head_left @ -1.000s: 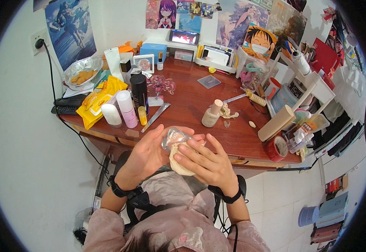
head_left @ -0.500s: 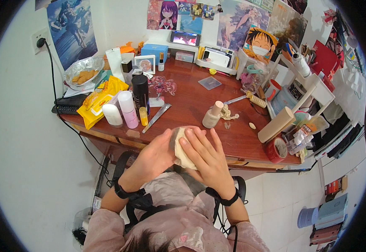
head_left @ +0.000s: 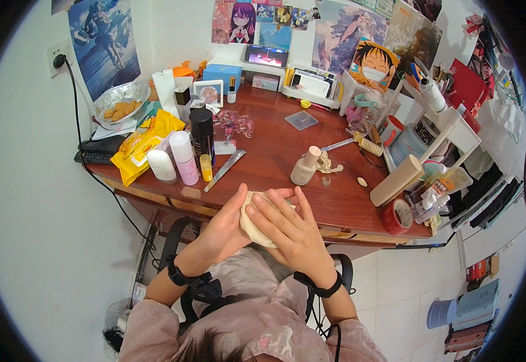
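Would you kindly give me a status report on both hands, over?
Left hand cupping pale cream cloth-like piece. Right hand spread across it. Beige bottle with pink cap upright on reddish-brown desk, apart from hands.

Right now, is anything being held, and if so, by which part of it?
Yes, what looks like a cream cloth: the left hand cups its left edge; the right hand lies across its upper face. Anything beneath is hidden.

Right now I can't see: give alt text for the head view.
The left hand and right hand hold cream-coloured, cloth-like material between them, before a reddish-brown wooden desk bearing a rounded, pink-capped beige bottle.
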`<state>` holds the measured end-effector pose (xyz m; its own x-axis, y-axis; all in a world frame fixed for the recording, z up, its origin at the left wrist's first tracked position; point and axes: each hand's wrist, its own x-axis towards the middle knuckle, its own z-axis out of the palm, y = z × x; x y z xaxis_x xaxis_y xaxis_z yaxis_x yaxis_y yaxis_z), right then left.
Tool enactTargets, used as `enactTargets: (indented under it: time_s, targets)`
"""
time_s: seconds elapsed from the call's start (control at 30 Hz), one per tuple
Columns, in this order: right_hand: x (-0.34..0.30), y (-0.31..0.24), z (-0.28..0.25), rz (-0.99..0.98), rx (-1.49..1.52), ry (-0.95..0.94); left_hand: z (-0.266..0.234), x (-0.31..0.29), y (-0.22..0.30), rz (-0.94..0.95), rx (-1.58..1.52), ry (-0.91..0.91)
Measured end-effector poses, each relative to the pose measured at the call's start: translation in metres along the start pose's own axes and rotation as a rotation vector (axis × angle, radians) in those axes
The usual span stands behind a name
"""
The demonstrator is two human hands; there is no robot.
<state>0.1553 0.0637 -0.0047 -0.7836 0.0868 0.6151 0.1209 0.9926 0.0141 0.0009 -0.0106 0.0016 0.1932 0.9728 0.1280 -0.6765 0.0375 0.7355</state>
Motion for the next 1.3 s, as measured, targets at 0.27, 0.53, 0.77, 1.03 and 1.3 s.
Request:
enactTargets:
  time_s: [0.27,0.53,0.77,1.03,1.3]
  targets:
    - [0.0,-0.001,-0.002,-0.041,-0.008,-0.032,-0.003,-0.003,0.002,0.008,-0.107,-0.001]
    - [-0.002,0.007,-0.008,-0.103,-0.022,-0.006,0.003,-0.003,0.009,0.077,-0.122,-0.021]
    - [-0.004,0.01,-0.009,0.028,-0.042,0.045,0.002,-0.006,0.011,0.07,-0.096,-0.011]
    - [0.002,0.003,-0.009,0.119,0.044,0.046,0.002,-0.007,0.002,0.014,-0.05,0.012]
    - [0.0,0.001,-0.009,-0.017,0.02,-0.009,-0.004,-0.005,0.005,-0.05,-0.093,-0.069]
